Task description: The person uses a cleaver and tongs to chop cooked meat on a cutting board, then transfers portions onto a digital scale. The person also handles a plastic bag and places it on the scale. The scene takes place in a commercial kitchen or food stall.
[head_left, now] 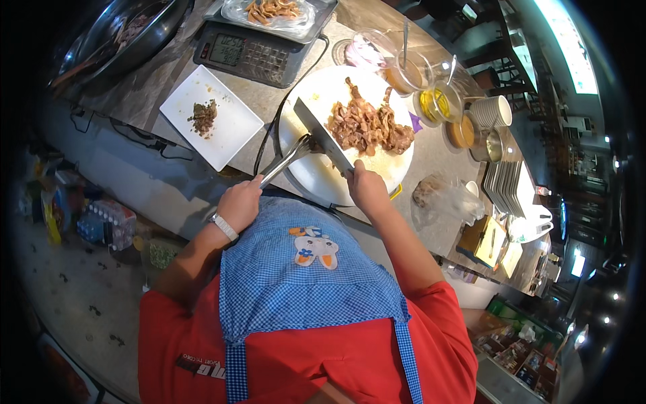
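My left hand (239, 203) is closed around the handles of metal tongs (283, 164). The tongs' tips reach a small dark piece on a round white cutting board (303, 177), beside the blade of a cleaver (323, 136). The cleaver's handle is in my right hand (367, 189), and its wide blade slants across the board. Chopped brown cooked meat (361, 123), with bony leg pieces standing out, lies piled to the right of the blade. Left of the board, a white rectangular plate (227, 129) bears a small heap of dark brown crumbs (203, 119).
A digital scale (252, 53) with a tray of food stands behind the plate, its black cable running beside the board. A large metal bowl (131, 55) sits at far left. Sauce containers (404, 70), stacked paper cups (492, 111), a plastic bag (454, 199) and stacked plates (509, 187) line the right.
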The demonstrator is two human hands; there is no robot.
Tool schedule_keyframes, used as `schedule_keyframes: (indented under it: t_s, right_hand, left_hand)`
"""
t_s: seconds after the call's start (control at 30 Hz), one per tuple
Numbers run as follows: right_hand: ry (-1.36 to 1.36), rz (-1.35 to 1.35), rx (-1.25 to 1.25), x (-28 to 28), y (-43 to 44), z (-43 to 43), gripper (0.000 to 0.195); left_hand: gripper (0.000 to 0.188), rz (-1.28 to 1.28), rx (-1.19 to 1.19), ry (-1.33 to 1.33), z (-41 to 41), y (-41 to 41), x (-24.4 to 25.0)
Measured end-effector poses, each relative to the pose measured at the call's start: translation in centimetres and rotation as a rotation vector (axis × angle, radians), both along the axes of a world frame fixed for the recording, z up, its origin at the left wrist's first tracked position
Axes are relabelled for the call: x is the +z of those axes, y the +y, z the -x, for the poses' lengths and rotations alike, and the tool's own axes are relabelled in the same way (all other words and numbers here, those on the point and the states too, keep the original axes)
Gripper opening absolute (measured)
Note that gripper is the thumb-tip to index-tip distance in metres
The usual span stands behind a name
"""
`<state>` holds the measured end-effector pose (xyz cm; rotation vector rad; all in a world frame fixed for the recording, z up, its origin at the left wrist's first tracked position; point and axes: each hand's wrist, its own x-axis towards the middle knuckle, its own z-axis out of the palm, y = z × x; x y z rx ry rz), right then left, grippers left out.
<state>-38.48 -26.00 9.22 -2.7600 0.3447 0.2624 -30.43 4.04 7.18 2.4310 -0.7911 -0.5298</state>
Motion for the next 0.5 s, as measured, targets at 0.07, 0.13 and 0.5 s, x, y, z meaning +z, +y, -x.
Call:
schedule_keyframes:
  t_s: [0.07,0.13,0.5]
  right_hand:
    - [-0.009,0.02,0.013,-0.4,0.3,-0.7,0.017]
    - [-0.004,0.04,0.017,-0.6,0.8,-1.2,0.017]
    - [-0.059,0.081,0.06,-3.3,1.9,-6.3,0.019]
  left_hand:
    - [0.032,-0.016,0.003,0.015,-0.2,0.0,-0.2]
    - [0.032,-0.016,0.0,0.005,-0.3,0.1,-0.5]
    - [0.031,0.017,0.029,0.032,-1.2,0.4,-1.2]
